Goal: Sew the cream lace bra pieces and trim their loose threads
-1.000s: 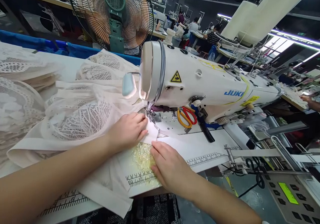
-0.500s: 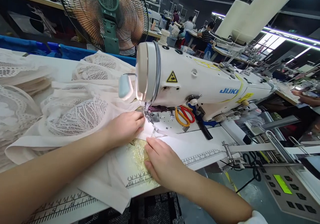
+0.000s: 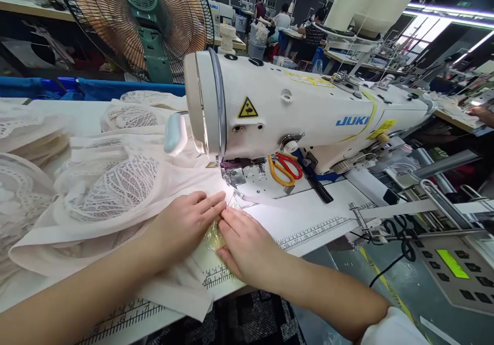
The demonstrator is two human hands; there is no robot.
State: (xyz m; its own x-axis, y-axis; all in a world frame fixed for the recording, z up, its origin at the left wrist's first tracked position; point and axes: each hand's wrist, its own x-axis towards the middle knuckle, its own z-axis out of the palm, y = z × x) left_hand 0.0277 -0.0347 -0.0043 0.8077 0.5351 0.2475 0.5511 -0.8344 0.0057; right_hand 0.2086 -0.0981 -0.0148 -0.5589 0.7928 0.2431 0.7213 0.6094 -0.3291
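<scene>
A cream lace bra [image 3: 116, 185] lies left of the white sewing machine [image 3: 309, 103], its plain edge leading to the presser foot [image 3: 227, 175]. My left hand [image 3: 189, 219] pinches that edge just in front of the foot, fingertips bent down on the fabric. Touching it at the fingertips, my right hand [image 3: 250, 242] grips the same edge, its thumb tucked below; the exact hold is partly hidden. Under the hands, clear tape or film covers a yellowish patch [image 3: 214, 239] of the table. A loose band end [image 3: 189, 298] hangs at the table's front edge.
Red and orange-handled scissors [image 3: 283, 170] and a black-handled tool [image 3: 322, 191] lie on the machine bed. More lace pieces [image 3: 23, 196] are piled at left. A large fan [image 3: 154, 26] stands behind. At right are a tape feeder [image 3: 363, 227] and control box [image 3: 455, 268]. People work farther back.
My left hand has drawn back from beside the presser foot toward me and now meets my right hand. The bra fabric by the foot is more exposed. The camera view has shifted slightly.
</scene>
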